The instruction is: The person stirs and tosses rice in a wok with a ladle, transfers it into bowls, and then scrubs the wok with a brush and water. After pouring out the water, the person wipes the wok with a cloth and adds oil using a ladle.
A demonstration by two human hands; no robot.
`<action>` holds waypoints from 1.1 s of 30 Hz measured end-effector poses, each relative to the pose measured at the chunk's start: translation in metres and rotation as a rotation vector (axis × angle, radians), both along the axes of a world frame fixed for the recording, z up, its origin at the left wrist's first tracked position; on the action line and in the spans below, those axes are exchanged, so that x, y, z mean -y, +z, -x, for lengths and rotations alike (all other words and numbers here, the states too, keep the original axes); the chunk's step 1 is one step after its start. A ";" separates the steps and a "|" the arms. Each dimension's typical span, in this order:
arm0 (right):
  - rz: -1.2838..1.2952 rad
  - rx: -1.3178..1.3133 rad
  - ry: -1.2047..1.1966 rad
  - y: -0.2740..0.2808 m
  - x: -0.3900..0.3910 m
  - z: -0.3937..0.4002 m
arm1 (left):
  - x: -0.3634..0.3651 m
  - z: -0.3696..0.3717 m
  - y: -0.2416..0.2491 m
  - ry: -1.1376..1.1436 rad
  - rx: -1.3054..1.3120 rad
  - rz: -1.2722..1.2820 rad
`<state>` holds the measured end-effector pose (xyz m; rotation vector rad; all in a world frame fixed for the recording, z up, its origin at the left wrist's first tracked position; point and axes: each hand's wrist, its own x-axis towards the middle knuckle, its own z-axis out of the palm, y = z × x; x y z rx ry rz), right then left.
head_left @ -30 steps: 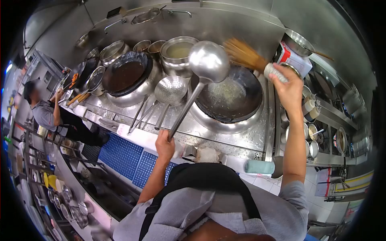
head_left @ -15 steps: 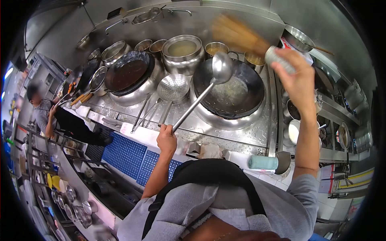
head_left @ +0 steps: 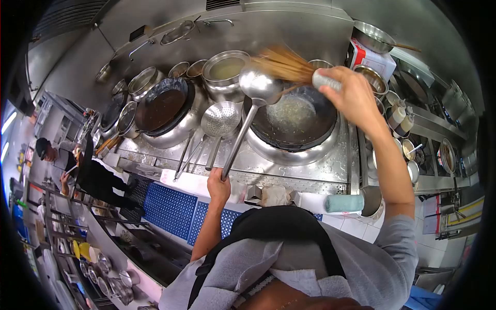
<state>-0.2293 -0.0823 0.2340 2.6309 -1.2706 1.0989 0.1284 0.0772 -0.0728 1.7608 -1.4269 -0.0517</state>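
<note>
My left hand [head_left: 218,187] is closed round the handle end of a steel ladle [head_left: 261,85], whose bowl is raised near the left rim of a black wok [head_left: 299,121]. Cloudy liquid with small bits lies in the bottom of that wok. My right hand [head_left: 354,93] grips the pale wrapped handle of a bamboo wok brush [head_left: 284,64]. The brush's bristles point left, above the wok's far edge and close to the ladle bowl; motion blurs them slightly. A perforated skimmer [head_left: 221,119] rests on the steel counter left of the wok.
Left of the skimmer stands another wok [head_left: 163,111] with dark liquid. Steel pots [head_left: 226,72] line the back. A rolled green cloth [head_left: 344,203] lies on the front ledge. Squeeze bottles [head_left: 400,119] stand at right. Another person [head_left: 72,165] works at far left, holding a wok.
The brush in my right hand has moved left and down toward the ladle. The ladle bowl has shifted left, away from above the wok's middle. The view has turned slightly.
</note>
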 end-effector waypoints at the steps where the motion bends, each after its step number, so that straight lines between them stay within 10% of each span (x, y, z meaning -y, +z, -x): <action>1: -0.043 -0.088 -0.100 0.001 0.014 0.008 | 0.000 0.001 0.002 -0.035 -0.017 0.003; 9: 0.157 0.449 -0.072 -0.038 0.024 0.004 | -0.005 0.054 0.061 -0.575 -1.169 -0.414; 16: -0.098 -0.244 -0.098 -0.083 0.044 -0.003 | -0.012 0.054 0.069 -0.730 -1.982 -0.443; 23: -0.097 0.127 -0.033 -0.059 0.054 -0.009 | -0.038 0.054 0.020 -0.321 -0.533 -0.478; 29: -0.233 -0.557 -0.119 -0.139 0.135 0.013 | -0.052 0.042 0.058 -0.558 -0.145 -0.693; 33: -0.325 -0.477 -0.170 -0.207 0.199 0.012 | -0.013 0.084 0.048 -0.766 -0.109 -0.679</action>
